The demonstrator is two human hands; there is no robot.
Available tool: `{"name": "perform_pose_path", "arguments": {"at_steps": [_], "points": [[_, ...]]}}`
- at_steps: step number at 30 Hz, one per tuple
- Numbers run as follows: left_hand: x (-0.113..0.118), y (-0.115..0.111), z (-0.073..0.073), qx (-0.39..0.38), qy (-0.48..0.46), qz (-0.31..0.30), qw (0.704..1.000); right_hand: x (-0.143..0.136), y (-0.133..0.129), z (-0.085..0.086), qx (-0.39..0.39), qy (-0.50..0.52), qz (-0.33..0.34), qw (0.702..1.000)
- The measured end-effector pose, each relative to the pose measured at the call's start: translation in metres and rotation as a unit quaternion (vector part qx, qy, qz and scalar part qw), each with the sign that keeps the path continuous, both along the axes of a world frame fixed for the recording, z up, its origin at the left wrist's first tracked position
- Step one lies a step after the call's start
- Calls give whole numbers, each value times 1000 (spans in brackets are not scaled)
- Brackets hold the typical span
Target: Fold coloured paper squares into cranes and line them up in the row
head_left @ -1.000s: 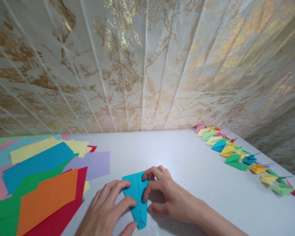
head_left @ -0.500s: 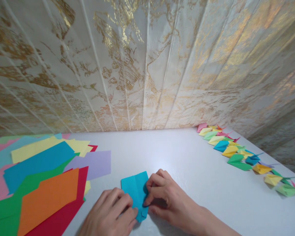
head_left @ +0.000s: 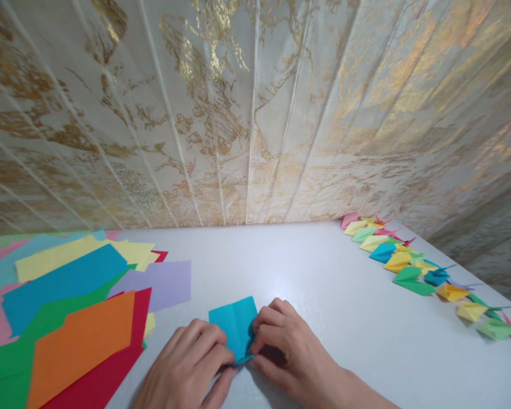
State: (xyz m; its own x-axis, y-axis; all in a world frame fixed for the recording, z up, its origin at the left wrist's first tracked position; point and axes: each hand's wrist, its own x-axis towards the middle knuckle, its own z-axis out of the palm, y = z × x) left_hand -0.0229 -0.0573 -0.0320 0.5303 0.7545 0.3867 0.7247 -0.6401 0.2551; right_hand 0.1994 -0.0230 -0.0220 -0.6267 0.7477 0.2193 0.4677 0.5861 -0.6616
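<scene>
A blue sheet of folding paper lies on the white table between my hands, with a faint crease down its middle. Its near edge is turned up into a narrow fold. My left hand has its fingers closed over the near left corner of the paper. At the right side, my right hand pinches the near right corner between thumb and curled fingers. Part of the fold is hidden under the fingertips.
Loose coloured sheets, among them an orange sheet and a purple sheet, overlap at the left of the table. Folded paper figures, such as a green one, line the right edge. A patterned curtain hangs behind.
The near end of the blue paper, which showed a small flap before, is now folded up along the edge. Both hands have shifted slightly with it.
</scene>
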Motion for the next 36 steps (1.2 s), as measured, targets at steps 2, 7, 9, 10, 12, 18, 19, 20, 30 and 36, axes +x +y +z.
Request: {"name": "perform_pose_path", "arguments": {"at_steps": [2, 7, 9, 10, 12, 18, 19, 20, 30, 36], "points": [[1, 2, -1, -27, -12, 21, 999, -3, 0, 3, -35, -5, -28, 999], [5, 6, -1, -73, -28, 60, 995, -9, 3, 8, -98, -27, -80, 992], [5, 7, -1, -88, -32, 66, 993, -10, 5, 9, -115, -26, -86, 989], [6, 8, -2, -93, -35, 67, 993, -10, 5, 10, -121, -26, -87, 989], [6, 9, -3, -103, -39, 71, 991, -11, 6, 10, -125, -27, -88, 988], [6, 10, -5, -133, -33, 79, 987, -15, 5, 9, -94, -51, -95, 990], [7, 11, -5, -139, -32, 82, 986, -16, 5, 8, -90, -55, -96, 990], [7, 11, -6, -143, -33, 85, 986, -16, 5, 8, -85, -59, -96, 990], [13, 10, 3, -185, -84, 104, 974, -16, 4, 4, -40, -99, -93, 990], [12, 8, -3, -163, -105, 114, 974, -16, 4, 5, -38, -111, -95, 989]]}}
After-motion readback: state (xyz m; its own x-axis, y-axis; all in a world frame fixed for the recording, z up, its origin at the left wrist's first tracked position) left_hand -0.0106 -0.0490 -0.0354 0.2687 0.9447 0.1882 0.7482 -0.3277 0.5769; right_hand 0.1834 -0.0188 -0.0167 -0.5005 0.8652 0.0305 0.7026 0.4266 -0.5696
